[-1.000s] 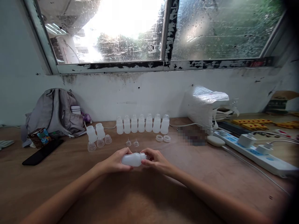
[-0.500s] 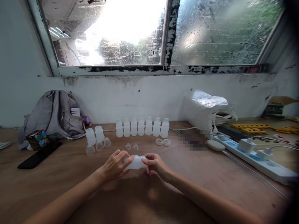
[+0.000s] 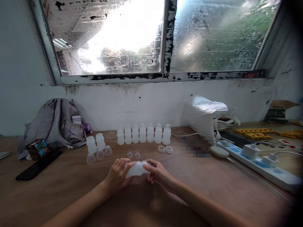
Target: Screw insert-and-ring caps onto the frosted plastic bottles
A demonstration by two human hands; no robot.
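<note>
A frosted white baby bottle (image 3: 134, 170) lies tilted on its side between my two hands, above the near part of the table. Wrapped around its base end is my left hand (image 3: 120, 172). The fingers of my right hand (image 3: 155, 170) are closed on the neck end, where a white collar ring (image 3: 144, 162) shows. The tip beyond the ring is mostly covered by my fingers. Just past my hands stand two clear bottle nipples (image 3: 133, 153). Two loose white rings (image 3: 165, 149) lie to their right.
Several capped bottles (image 3: 143, 135) line the wall. Two open bottles (image 3: 96, 143) and three clear caps (image 3: 100, 154) stand left. A black phone (image 3: 38, 165) and grey backpack (image 3: 56, 123) are at far left. A power strip (image 3: 262, 164) with cables and a white bag (image 3: 205, 115) are right.
The view has tilted up slightly, so the scene sits lower. The bottle's base end has dipped a little, and my right fingers have shifted on the collar ring, showing more of it.
</note>
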